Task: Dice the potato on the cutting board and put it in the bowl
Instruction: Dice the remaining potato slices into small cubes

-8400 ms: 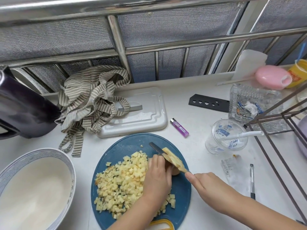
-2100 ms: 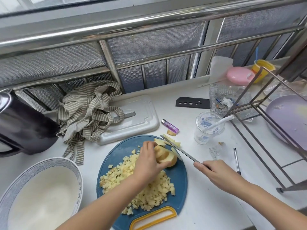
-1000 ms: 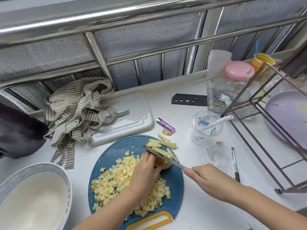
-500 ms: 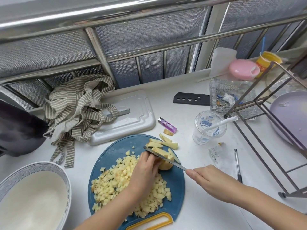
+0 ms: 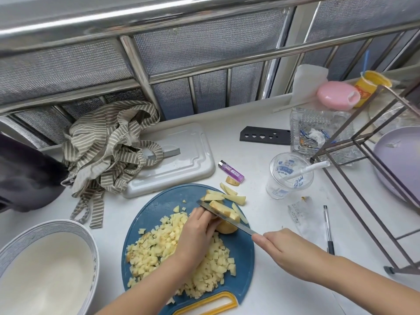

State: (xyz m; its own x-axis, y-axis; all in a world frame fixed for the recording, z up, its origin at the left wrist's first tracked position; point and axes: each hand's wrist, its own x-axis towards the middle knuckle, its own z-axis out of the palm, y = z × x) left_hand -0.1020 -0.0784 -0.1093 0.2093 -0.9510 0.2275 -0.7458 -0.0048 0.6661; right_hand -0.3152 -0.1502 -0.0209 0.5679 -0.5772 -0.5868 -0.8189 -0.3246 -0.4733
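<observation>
Head view: left hand point(image 5: 197, 233) grips the pale yellow potato chunk point(image 5: 226, 227); right hand point(image 5: 288, 253) clasps the thin steel knife point(image 5: 223, 217) slicing it on the round blue cutting board point(image 5: 159, 208).

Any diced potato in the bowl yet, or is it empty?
Empty of potato: the bowl shows only its white inside; the dice lie heaped on the cutting board.

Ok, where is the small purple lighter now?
Head view, centre: the purple lighter lies on the counter between the grey plastic tray and the clear plastic cup.
</observation>
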